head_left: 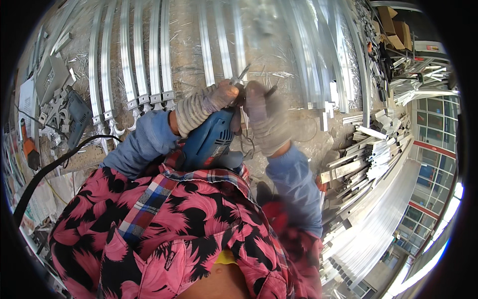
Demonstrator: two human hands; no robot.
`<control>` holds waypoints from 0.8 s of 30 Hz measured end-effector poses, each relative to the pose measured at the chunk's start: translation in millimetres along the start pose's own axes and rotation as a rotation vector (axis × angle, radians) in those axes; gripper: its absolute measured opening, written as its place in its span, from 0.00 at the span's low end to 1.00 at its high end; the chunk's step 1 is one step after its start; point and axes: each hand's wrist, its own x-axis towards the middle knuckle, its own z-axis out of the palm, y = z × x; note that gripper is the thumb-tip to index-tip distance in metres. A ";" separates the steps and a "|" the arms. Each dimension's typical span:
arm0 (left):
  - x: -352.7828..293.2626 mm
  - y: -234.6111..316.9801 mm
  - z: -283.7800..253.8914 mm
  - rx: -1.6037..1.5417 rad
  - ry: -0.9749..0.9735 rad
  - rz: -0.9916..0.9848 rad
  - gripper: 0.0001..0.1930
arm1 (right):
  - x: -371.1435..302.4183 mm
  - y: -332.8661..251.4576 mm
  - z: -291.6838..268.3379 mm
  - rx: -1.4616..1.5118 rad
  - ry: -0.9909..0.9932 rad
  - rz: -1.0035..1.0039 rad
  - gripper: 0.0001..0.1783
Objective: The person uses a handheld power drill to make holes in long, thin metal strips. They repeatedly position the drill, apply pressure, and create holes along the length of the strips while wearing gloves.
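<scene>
A blue electric drill (pixel 208 139) rests against my front with its chuck and bit pointing away from me. My left hand (pixel 204 105), in a striped grey work glove, is closed around the front of the drill at the chuck. Out past its fingers sticks the thin metal drill bit (pixel 244 72). Gloved as well and smeared by motion, my right hand (pixel 266 117) is closed beside the chuck. From it pokes a short dark rod (pixel 271 91) that looks like a chuck key; the fingers hide most of it.
Long silver metal profiles (pixel 127 60) lie side by side ahead, several with end fittings. A second blue drill (pixel 77 117) and an orange-handled tool (pixel 30 147) lie at the left, near a black cable (pixel 55 162). Cut metal pieces (pixel 358 159) are heaped at the right.
</scene>
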 end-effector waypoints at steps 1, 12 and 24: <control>-3.2 -0.7 -2.2 0.022 0.041 -0.048 0.23 | -0.7 -1.8 3.8 0.080 0.038 0.073 0.26; -36.3 11.4 42.6 0.672 0.513 -0.060 0.29 | -12.0 6.5 13.2 -0.904 -0.039 -0.141 0.09; 3.0 65.6 23.4 -0.176 0.149 -0.118 0.24 | 43.0 -32.8 -12.6 0.042 -0.255 0.230 0.23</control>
